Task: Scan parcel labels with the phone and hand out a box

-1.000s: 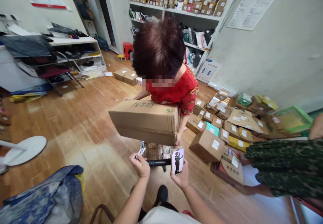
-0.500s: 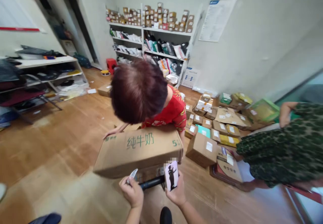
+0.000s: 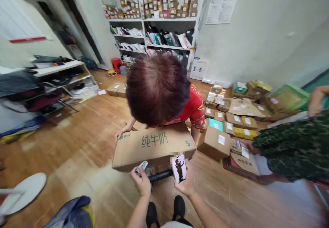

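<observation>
My left hand (image 3: 142, 182) pinches a small white paper label (image 3: 142, 166) with dark print between thumb and fingers. In my right hand (image 3: 185, 184) is a phone (image 3: 179, 169), its pale face showing a dark figure; part above it is pixelated. A black bar (image 3: 161, 176), like a handle, runs between my hands; whether they touch it I cannot tell. Just beyond is a long brown carton (image 3: 154, 145) with green Chinese characters. A person in a red patterned top (image 3: 196, 108) leans over the carton with a hand (image 3: 123, 132) at its left end.
Several parcels (image 3: 214, 142) lie on the floor at right, beside another person in a camouflage-patterned garment (image 3: 290, 149). A shelf rack (image 3: 169, 19) of parcels stands behind. At left are a cluttered white desk (image 3: 59, 68), a round white base (image 3: 25, 190) and a dark blue bundle (image 3: 69, 214).
The view has shifted, so the carton and both hands appear farther right. The label in my left hand now shows more of its printed face. My right hand still holds the phone.
</observation>
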{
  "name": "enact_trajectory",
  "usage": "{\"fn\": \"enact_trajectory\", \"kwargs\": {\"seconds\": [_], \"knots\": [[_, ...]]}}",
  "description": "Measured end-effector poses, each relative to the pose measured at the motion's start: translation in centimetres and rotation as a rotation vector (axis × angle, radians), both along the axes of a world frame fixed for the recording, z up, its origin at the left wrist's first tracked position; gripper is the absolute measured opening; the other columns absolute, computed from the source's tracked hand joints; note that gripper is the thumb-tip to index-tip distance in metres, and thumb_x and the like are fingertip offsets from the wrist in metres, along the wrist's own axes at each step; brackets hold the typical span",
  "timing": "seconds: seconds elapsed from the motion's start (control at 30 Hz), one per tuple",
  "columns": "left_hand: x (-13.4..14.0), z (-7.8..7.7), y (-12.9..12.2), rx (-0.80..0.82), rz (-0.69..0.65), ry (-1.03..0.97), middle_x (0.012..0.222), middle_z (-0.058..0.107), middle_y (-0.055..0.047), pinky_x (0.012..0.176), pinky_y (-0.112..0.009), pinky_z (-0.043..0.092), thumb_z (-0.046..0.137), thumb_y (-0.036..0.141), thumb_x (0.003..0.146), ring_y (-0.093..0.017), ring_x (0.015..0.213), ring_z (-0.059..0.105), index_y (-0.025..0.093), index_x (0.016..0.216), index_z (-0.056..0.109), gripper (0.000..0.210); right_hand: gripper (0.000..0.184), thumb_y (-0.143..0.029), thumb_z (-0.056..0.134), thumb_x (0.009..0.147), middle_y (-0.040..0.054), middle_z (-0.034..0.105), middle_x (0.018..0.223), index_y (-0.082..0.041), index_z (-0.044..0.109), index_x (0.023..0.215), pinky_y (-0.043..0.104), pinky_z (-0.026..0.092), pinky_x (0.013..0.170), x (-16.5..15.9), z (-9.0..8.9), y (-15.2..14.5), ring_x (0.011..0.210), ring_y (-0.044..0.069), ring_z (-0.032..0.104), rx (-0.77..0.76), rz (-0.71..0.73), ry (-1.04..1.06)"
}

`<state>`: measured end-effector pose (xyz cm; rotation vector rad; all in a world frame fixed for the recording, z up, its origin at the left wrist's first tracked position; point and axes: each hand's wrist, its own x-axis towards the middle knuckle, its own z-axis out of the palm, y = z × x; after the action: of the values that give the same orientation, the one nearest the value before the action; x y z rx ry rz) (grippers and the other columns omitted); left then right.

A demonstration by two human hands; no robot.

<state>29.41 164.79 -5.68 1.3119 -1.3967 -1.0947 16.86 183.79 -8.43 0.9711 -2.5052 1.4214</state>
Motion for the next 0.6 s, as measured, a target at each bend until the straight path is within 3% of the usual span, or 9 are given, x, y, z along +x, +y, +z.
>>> {"fn": "enact_trajectory", "kwargs": {"seconds": [0.1, 0.23, 0.37, 0.5, 0.6], "knots": [[1.4, 1.4, -2.5, 0.106, -0.029, 0.099, 0.085, 0.059, -0.002, 0.048, -0.029, 0.051, 0.053, 0.049, 0.079, -0.013, 0.056, 0.056, 0.021, 0.100, 0.045, 0.035, 0.085, -0.029, 0.069, 0.055, 0.0166, 0.059, 0.115, -0.014, 0.034, 0.130, 0.052, 0.052, 0.086, 0.1, 0.4, 0.3, 0.103, 0.037, 0.060, -0.001, 0.040, -0.007], [3.9, 2.5, -6.8, 0.192, -0.067, 0.177, 0.093, 0.060, -0.005, 0.052, -0.027, 0.053, 0.066, 0.046, 0.065, -0.020, 0.082, 0.061, 0.020, 0.096, 0.051, 0.043, 0.083, -0.029, 0.069, 0.053, 0.0156, 0.060, 0.111, -0.014, 0.035, 0.128, 0.049, 0.053, 0.085, 0.1, 0.2, 0.7, 0.100, 0.035, 0.062, 0.012, 0.087, -0.014], [5.9, 2.9, -11.2, 0.290, -0.153, 0.218, 0.092, 0.063, -0.003, 0.061, -0.025, 0.053, 0.072, 0.040, 0.059, -0.017, 0.084, 0.061, 0.019, 0.093, 0.058, 0.043, 0.082, -0.027, 0.068, 0.053, 0.0154, 0.059, 0.110, -0.014, 0.034, 0.127, 0.049, 0.052, 0.087, -0.1, 0.4, 0.4, 0.098, 0.034, 0.062, 0.016, 0.118, -0.040], [8.2, 2.7, -17.8, 0.377, -0.200, 0.253, 0.082, 0.063, 0.003, 0.058, -0.020, 0.048, 0.074, 0.031, 0.057, -0.012, 0.072, 0.060, 0.021, 0.089, 0.059, 0.037, 0.078, -0.028, 0.068, 0.057, 0.0155, 0.058, 0.115, -0.016, 0.034, 0.127, 0.048, 0.050, 0.090, 0.3, 1.4, -0.7, 0.103, 0.034, 0.060, 0.057, 0.108, -0.104], [10.6, 1.1, -24.0, 0.485, -0.178, 0.267, 0.066, 0.056, 0.006, 0.048, -0.017, 0.041, 0.069, 0.030, 0.067, -0.007, 0.056, 0.053, 0.018, 0.080, 0.058, 0.021, 0.075, -0.034, 0.068, 0.062, 0.0148, 0.056, 0.116, -0.018, 0.034, 0.127, 0.049, 0.048, 0.090, 1.1, 1.6, -2.0, 0.104, 0.034, 0.058, 0.103, 0.046, -0.132]]}}
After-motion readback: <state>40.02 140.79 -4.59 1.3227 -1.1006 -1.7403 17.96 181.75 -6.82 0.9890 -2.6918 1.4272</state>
